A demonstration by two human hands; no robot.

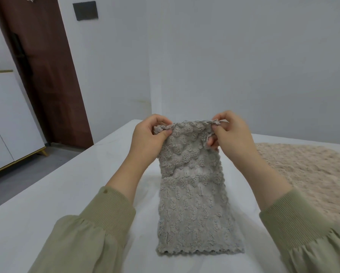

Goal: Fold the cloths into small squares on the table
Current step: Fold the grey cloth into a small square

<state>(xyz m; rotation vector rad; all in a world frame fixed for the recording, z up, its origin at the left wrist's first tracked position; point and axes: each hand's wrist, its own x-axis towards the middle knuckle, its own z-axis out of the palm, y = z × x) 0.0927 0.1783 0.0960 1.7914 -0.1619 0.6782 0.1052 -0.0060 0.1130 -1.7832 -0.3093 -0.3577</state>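
Pinching the fluffy grey cloth (192, 196)'s scalloped far corners, left hand (149, 137) and right hand (231, 134) lift it.

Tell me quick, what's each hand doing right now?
Left hand: closed, pinching the grey cloth at its lifted left corner.
Right hand: closed, pinching its lifted right corner.

My view shows a white table (47, 203). A grey fluffy cloth (194, 213) lies lengthwise at its middle, near end flat on the top, far end raised off it. To the right, apart from it, a beige fluffy cloth (312, 174) lies spread flat.
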